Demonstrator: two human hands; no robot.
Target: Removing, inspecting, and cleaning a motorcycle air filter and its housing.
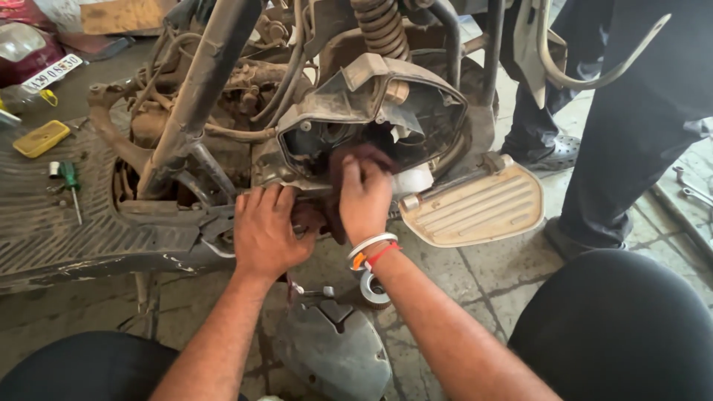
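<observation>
Under the open housing point(386, 111), my right hand point(364, 197) grips a maroon rag point(355, 160); my left hand point(269, 230) presses flat on the frame point(186, 223); far left lies a yellow case point(41, 138).

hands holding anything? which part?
Right hand presses a dark red rag, bunched under its fingers, into the open engine housing. Left hand rests on the housing's lower edge; grip unclear.

We press a dark maroon cloth point(355, 165) into the open, dusty grey engine housing point(371, 111) with our right hand point(364, 199), while our left hand point(269, 232) rests flat on the frame edge just beside it. A detached grey metal cover point(338, 353) lies on the tiled floor point(490, 278) between our forearms, and a green-handled screwdriver point(70, 186) sits on the ribbed footboard point(52, 230) well apart.
</observation>
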